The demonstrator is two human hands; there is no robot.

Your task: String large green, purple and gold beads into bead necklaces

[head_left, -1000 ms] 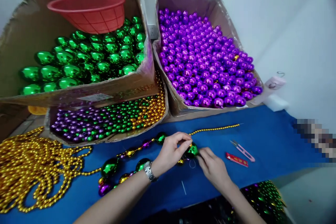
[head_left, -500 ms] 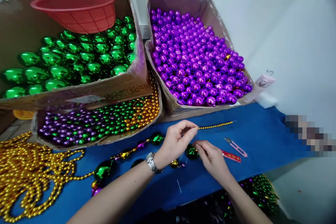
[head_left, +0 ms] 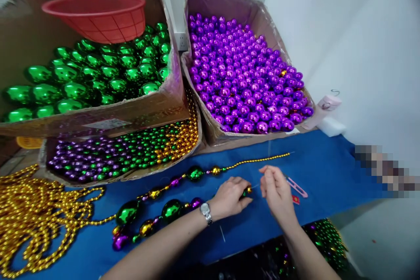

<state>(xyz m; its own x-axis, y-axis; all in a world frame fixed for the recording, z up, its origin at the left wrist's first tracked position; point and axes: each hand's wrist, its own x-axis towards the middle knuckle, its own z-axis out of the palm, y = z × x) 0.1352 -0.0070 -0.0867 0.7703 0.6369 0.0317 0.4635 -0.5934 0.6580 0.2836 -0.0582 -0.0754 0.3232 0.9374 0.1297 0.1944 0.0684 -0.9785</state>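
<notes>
On the blue cloth [head_left: 328, 170] lies a bead strand [head_left: 170, 210] of large green, gold and purple beads, looping back past a green bead [head_left: 195, 173] into a thin gold bead chain [head_left: 262, 159]. My left hand [head_left: 229, 196], with a watch on its wrist, is closed on the strand's end, where a small green and gold bead shows at its fingertips. Just to the right, my right hand [head_left: 277, 192] is pinched, seemingly on a thin thread running from that end; the thread is barely visible.
Pink snips [head_left: 297, 187] and a small red item lie right behind my right hand. Behind stand cardboard boxes of purple balls [head_left: 243, 74], green balls [head_left: 88, 83] with a red basket [head_left: 95, 15], and mixed small beads [head_left: 124, 151]. Gold bead chains [head_left: 36, 214] pile at left.
My left hand dropped from the gold chain down onto the strand's end. The right hand lifted slightly and moved right. The strand now lies stretched out, with more beads showing.
</notes>
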